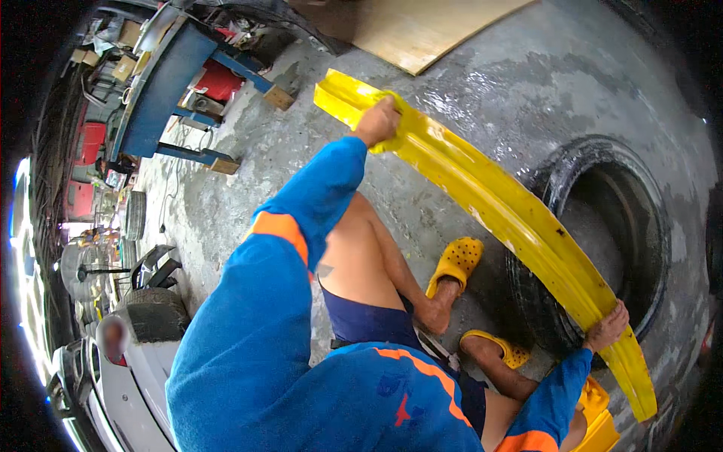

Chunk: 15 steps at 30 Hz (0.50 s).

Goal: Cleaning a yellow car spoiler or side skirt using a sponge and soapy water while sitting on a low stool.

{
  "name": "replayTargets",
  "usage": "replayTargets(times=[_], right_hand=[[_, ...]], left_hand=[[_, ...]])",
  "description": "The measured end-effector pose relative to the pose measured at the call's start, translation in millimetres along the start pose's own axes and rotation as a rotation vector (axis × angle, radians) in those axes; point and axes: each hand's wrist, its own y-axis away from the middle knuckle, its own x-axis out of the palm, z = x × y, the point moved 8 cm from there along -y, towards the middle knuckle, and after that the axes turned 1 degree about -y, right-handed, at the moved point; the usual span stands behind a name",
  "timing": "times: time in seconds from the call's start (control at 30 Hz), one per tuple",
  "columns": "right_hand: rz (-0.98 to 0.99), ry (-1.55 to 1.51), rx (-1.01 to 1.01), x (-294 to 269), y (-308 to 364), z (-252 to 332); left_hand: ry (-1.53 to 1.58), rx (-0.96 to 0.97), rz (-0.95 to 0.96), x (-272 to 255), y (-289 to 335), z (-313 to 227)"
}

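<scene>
A long, curved yellow bumper beam (pixel 489 188), with a channel along its length and dark scuffs, slants from the upper middle to the lower right. Near its upper end my left hand (pixel 380 120) is closed round the bar, next to a raised bracket. Toward the lower end my right hand (pixel 608 328) grips the near edge, its fingers wrapped over. Behind the beam's lower half lies a large black tyre (pixel 651 218) on its side; whether the two touch I cannot tell.
Wet grey concrete floor (pixel 248 203) surrounds my yellow clogs (pixel 459 260). A blue workbench (pixel 162 98) stands upper left, a plywood sheet (pixel 422 30) lies at the top. A light-coloured car (pixel 135 384) is lower left; a yellow plastic piece (pixel 599 429) shows beside my leg.
</scene>
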Motion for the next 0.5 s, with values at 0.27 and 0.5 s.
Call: replayTargets(times=[0.27, 0.5], right_hand=[[0.057, 0.081, 0.131, -4, -5, -17], [-0.029, -0.096, 0.091, 31, 19, -3]], left_hand=[[-0.135, -0.258, 0.110, 16, -32, 97], [-0.843, -0.083, 0.131, -53, -69, 308]])
